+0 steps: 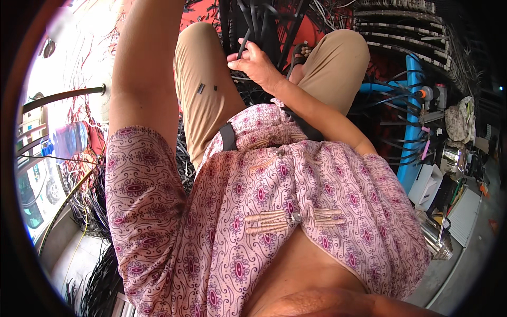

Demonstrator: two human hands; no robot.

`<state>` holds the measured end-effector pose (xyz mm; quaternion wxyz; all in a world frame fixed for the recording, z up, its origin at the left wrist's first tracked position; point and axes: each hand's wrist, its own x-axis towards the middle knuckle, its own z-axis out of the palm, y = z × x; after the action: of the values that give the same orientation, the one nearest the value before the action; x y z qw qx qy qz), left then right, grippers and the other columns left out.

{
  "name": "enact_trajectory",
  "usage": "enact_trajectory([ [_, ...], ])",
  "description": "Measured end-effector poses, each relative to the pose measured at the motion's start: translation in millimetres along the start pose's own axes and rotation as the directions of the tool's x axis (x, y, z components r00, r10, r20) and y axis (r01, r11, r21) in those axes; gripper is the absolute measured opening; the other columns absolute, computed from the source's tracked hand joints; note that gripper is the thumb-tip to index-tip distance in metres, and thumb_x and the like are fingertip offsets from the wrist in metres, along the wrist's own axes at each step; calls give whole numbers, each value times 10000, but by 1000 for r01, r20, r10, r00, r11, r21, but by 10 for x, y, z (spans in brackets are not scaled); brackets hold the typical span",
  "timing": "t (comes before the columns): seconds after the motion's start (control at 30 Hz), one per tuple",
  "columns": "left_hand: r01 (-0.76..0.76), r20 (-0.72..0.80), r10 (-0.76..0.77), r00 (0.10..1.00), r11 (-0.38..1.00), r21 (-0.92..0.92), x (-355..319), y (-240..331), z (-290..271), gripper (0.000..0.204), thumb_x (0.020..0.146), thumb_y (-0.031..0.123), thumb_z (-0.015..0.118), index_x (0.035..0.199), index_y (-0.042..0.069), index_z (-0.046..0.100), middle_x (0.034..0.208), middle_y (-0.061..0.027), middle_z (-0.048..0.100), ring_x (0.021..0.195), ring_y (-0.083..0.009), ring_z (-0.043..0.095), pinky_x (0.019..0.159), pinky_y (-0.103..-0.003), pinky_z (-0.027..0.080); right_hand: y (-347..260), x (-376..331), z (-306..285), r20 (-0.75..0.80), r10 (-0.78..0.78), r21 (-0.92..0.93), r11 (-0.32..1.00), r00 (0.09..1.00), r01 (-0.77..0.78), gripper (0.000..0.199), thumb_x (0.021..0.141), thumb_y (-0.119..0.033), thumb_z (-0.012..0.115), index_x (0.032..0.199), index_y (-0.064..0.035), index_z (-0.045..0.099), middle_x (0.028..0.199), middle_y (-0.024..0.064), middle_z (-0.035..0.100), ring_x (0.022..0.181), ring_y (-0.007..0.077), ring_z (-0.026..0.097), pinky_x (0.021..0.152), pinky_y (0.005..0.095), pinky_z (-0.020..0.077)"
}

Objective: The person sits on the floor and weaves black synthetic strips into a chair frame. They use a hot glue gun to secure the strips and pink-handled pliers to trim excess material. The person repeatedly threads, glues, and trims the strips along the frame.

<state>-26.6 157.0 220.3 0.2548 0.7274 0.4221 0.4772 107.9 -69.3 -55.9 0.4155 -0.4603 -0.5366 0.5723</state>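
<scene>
My right hand [256, 64] is between my knees, its thumb and fingers closed round a thin black strip [244, 43] that runs up toward more black strips [260, 21] at the top of the view. Whether it is a cable or a tube I cannot tell. My left arm [143, 68] reaches up past the top edge, so the left hand is out of sight. Small black cut pieces [200, 88] lie on my left trouser leg [203, 105].
A blue frame [413, 121] stands at my right, black strips passing across it. Behind it are stacked bundles of black strips [404, 34]. Tangled wires [84, 195] and a clear plastic bottle [71, 138] are at the left. A red surface [198, 16] with scattered black bits lies ahead.
</scene>
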Motion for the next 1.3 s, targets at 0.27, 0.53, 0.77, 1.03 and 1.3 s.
enact_trajectory([
  [0.27,59,20,-58,998,998,-30,-598,-24,96,298,817,297,877,870,14,800,749,-3,722,693,-70,617,636,-262,487,-1164,-392,-363,-120,-106,324,935,987,140,281,1068,-249,583,1230,-42,682,939,65,739,901,178,713,899,330,523],
  [0.53,35,83,-38,996,999,40,-1478,123,455,358,872,379,803,986,40,802,843,-46,759,814,-116,690,752,-292,530,-2057,-744,-560,-205,-463,105,866,862,489,214,1053,-148,612,1133,27,706,956,115,764,929,175,731,922,298,555],
  [0.77,283,-8,-300,954,908,-308,-2051,-197,711,358,1064,373,567,1090,73,760,789,-53,714,698,-115,653,605,-286,510,-2039,-539,-719,-39,-530,-273,821,847,501,202,1007,-177,684,1069,-8,776,911,40,751,864,96,692,777,232,559],
  [1.03,167,-80,-207,975,921,-353,-2137,-318,768,295,1064,286,562,1081,51,738,795,-40,705,695,-98,639,604,-273,494,-2023,-74,-636,15,-482,-264,843,876,468,219,1007,-208,687,1089,-35,793,887,32,750,749,72,666,651,220,554],
  [1.3,199,-81,-234,969,929,-311,-2127,-306,771,294,1062,292,566,1065,56,740,754,-38,681,659,-97,605,601,-275,484,-1952,181,-649,-45,-501,-246,844,864,476,249,983,-246,720,898,-17,770,768,14,735,613,57,637,574,224,529],
])
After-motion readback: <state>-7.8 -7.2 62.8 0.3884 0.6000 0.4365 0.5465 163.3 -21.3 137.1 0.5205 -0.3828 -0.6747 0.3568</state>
